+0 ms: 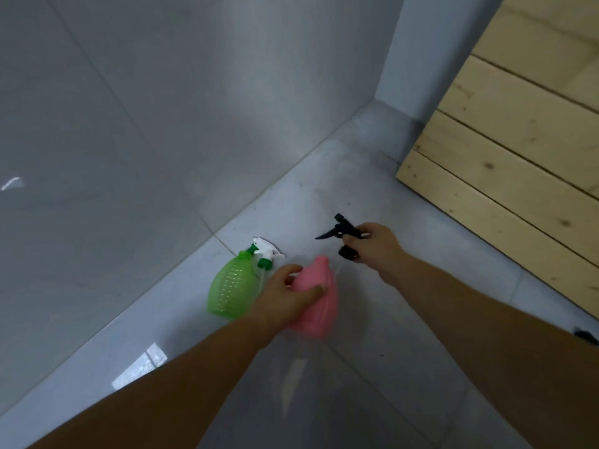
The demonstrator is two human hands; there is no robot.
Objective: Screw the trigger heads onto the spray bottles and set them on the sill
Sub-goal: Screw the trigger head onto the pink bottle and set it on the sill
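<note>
Gripping pink bottle (pixel 319 299), left hand (pixel 285 298) nears wall (pixel 129 124); right hand (pixel 376 251) holds black trigger head (pixel 343 230).

1. Support surface: pale grey tiled floor (pixel 405 367), smooth and slightly glossy, with thin grout lines and a window reflection at lower left; it meets a grey tiled wall along a diagonal edge.
2. Translucent green ribbed plastic spray bottle (pixel 230 288), lying on its side on the floor just beside the wall edge.
3. White and green plastic trigger head (pixel 265 252), lying at the green bottle's neck; whether it is screwed on cannot be told.
4. Light pine plank structure (pixel 518 157), resting on the floor at the right.
</note>
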